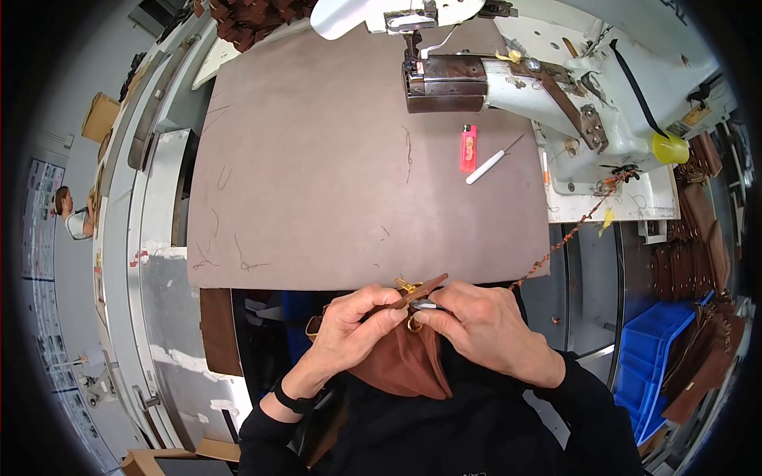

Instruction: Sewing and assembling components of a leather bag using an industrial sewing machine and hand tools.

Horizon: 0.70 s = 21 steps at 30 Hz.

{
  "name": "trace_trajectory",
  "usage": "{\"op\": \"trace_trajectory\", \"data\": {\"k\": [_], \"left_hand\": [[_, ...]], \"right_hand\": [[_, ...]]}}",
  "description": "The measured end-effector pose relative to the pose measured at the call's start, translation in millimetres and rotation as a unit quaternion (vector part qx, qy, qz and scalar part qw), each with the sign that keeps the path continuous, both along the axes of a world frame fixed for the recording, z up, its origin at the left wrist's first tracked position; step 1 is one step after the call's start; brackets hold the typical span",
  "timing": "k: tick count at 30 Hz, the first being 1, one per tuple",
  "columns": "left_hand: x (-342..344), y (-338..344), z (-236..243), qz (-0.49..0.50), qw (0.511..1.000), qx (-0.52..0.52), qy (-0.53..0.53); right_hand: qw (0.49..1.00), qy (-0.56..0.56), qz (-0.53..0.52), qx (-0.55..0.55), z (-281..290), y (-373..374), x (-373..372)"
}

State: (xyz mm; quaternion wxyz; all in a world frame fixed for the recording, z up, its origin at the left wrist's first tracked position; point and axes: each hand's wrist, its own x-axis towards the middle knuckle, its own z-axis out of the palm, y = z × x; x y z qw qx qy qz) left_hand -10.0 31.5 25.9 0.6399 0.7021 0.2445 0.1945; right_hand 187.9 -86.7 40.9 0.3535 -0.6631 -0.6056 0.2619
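Note:
Just past the table's front edge, my left hand (pixel 357 319) pinches a narrow brown leather strap (pixel 429 287) with gold-coloured metal fittings (pixel 409 285). My right hand (pixel 484 324) is closed at the strap's other side. Between its thumb and fingers shows the small metal tip of what look like thread snips (pixel 425 304); their handles are hidden in the palm. Below both hands hangs a reddish-brown leather piece, like a small bag (pixel 401 363), joined near the gold ring. A braided orange-brown cord (pixel 556 247) runs from the sewing machine to behind my right hand.
The brown-covered table (pixel 317 174) bears loose threads, a pink lighter (pixel 468 148) and a white-handled awl (pixel 494 161). A sewing machine arm (pixel 492 83) juts over its right back. Blue bins (pixel 651 357) and leather pieces stand at right. Far left, another person (pixel 77 218) works.

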Motion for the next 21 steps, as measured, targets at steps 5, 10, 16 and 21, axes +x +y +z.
{"op": "trace_trajectory", "data": {"k": [5, 10, 16, 21], "left_hand": [[-4, -3, -7, 0.01, 0.999, -0.042, -0.018], [-6, -2, -14, 0.064, 0.982, -0.176, -0.024], [0, 3, -6, 0.049, 0.979, -0.198, -0.012], [6, 9, 4, -0.015, 0.979, -0.2, 0.047]], "right_hand": [[0.999, 0.031, -0.018, 0.011, -5, -1, -4], [0.964, 0.238, -0.103, -0.056, -10, -3, 1], [0.975, 0.203, -0.063, -0.06, -13, -4, 4], [0.99, 0.124, -0.016, -0.059, -10, -4, 5]]}}
